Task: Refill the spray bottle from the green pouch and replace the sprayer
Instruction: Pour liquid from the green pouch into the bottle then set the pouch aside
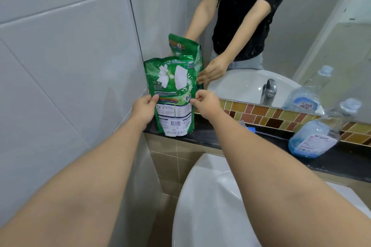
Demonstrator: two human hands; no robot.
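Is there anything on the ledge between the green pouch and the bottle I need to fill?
Almost nothing: both hands hold the green pouch, and only a small blue-tipped item lies on the ledge before the bottle.

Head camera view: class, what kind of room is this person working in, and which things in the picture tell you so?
Most likely a bathroom. A white washbasin sits below a chrome tap seen in the wall mirror, and pale wall tiles cover the wall.

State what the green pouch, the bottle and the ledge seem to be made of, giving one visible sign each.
Green pouch: glossy printed plastic film, creased.
Bottle: clear plastic, blue liquid showing through.
Ledge: dark polished stone, perhaps granite; faint sheen.
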